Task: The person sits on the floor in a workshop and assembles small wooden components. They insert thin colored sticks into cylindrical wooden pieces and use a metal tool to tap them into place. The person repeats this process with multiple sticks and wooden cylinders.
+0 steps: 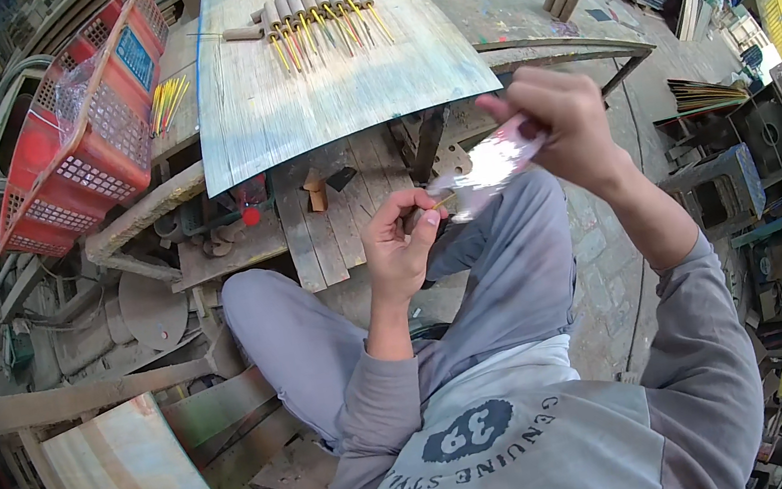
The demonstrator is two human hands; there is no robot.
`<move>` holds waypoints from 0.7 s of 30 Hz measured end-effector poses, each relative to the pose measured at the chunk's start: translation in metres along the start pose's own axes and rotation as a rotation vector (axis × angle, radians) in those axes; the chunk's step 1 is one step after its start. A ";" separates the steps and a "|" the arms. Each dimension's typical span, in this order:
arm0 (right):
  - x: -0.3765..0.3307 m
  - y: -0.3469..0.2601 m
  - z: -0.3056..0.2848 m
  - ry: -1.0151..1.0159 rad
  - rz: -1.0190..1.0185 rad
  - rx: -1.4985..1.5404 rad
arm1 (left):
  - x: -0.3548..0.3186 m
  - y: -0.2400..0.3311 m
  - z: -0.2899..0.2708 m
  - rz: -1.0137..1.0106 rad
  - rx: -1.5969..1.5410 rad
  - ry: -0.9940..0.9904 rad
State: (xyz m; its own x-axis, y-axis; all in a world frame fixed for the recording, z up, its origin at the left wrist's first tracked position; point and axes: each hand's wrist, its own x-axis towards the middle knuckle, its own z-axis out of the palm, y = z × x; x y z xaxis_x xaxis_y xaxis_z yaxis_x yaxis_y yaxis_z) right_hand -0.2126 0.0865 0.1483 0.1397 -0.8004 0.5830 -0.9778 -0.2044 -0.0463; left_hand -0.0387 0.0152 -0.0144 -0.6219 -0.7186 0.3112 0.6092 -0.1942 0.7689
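Note:
My left hand [400, 251] is closed in a pinch around a thin yellow stick [446, 201], in front of my knees. My right hand [564, 129], raised a little higher and to the right, grips a broad, flat, shiny blade like a cleaver [493, 166]. Glare whitens most of the blade, and its near end lies close to the stick; whether they touch I cannot tell. Beyond my hands, several pale cylindrical handles with yellow sticks [315, 8] lie in a row on a pale board [340, 105]. More loose yellow sticks [169, 106] lie in a bunch left of it.
A red plastic basket [75, 175] stands at the left by the board. Below the board is a low wooden plank shelf [312, 241]. A wooden bench [518, 8] extends to the far right. Another pale sheet [144, 484] leans at lower left.

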 end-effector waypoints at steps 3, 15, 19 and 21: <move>-0.012 0.000 0.006 0.277 0.453 0.204 | 0.001 0.004 0.000 0.020 0.036 0.006; -0.030 -0.011 -0.011 -0.135 0.950 1.321 | 0.003 0.007 0.001 0.067 0.052 0.029; -0.046 -0.023 -0.010 -0.097 0.995 1.438 | 0.003 0.012 0.008 0.012 0.037 -0.003; -0.055 -0.025 -0.009 -0.065 0.868 1.270 | 0.005 0.007 0.003 0.055 0.093 -0.070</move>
State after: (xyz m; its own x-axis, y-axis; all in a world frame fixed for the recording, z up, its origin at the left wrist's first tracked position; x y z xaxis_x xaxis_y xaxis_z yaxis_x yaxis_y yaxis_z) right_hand -0.1973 0.1412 0.1248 -0.3448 -0.9384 -0.0215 0.0093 0.0194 -0.9998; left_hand -0.0391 0.0121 -0.0058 -0.6233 -0.6777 0.3902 0.5971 -0.0902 0.7971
